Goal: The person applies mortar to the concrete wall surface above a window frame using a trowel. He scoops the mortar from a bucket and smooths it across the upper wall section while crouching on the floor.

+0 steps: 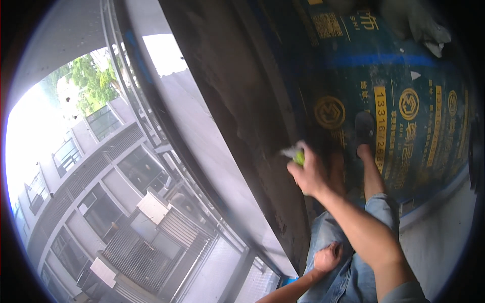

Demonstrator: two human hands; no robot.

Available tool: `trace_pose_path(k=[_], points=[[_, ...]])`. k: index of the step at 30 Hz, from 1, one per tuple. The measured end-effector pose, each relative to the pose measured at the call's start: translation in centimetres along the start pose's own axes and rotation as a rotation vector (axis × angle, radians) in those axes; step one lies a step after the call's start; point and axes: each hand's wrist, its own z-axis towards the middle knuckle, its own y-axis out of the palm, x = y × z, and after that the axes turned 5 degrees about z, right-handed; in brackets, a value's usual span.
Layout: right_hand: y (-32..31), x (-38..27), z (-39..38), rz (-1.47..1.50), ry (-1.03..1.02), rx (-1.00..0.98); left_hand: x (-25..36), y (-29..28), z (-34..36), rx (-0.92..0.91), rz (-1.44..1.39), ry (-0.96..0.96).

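My right hand (309, 171) grips a green-handled tool with a grey metal blade (298, 154), held at the dark, mottled ledge (237, 126) beside a window frame. My left hand (327, 257) rests on my jeans (323, 230) at the knee, fingers curled; whether anything is inside them is hidden. A dark slipper (364, 129) is on my foot, which stands on a green protective floor sheet (414, 151) with yellow printing and a blue stripe.
Grey crumpled material (424, 30) lies at the top right of the sheet. A pale wall (437, 227) is at lower right. Left of the ledge, beyond a metal frame (126, 76), are a building with balconies and railings (126, 242), and trees (88, 76).
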Motion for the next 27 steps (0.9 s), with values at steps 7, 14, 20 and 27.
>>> trace_pose_path(k=[7,14,20,27], points=[[-1.4,-14.8,16.3,0.144,-0.089,-0.160,0.6,-1.0,0.2,-0.047,0.073,-0.011],[-0.7,-16.6,17.3,0.202,-0.041,-0.265,0.8,-1.0,0.2,-0.072,0.052,-0.055],[-0.2,-11.0,10.0,-0.014,-0.090,-0.230,0.9,-0.7,0.1,0.010,-0.013,-0.009],[0.4,-2.7,-2.7,-0.093,0.007,-0.270,0.9,-1.3,0.1,-0.048,0.037,-0.009]])
